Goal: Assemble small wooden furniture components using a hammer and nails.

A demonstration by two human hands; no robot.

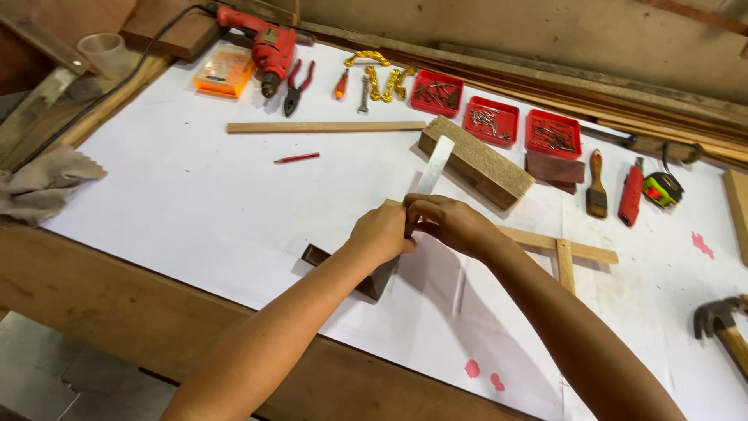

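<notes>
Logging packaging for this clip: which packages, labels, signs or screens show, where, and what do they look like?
Orange case: far left of the bench beside the red drill; flat, rectangular, clear lid, pale label strip.
Tape measure: far right; black and green body, round red label.
No signs or screens are in view.

Three red trays (489,122), orange case (224,71)
</notes>
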